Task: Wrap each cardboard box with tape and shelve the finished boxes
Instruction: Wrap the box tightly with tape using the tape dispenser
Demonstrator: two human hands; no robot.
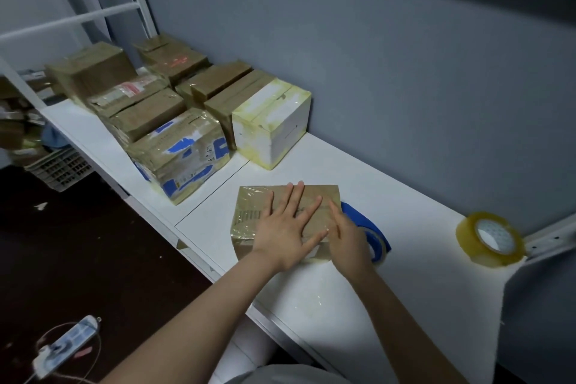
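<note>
The left hand [285, 232], fingers spread, is pressing the tape-wrapped brown cardboard box [251, 207] near the white table's [405, 190] front edge; the right hand [346, 238], fingers together, is pressing its right end.

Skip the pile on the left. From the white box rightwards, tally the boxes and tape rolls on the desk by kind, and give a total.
Boxes: 2 (white box; brown box under the left hand and right hand)
Tape rolls: 2 (blue-cased roll; clear roll)
Total: 4
</note>
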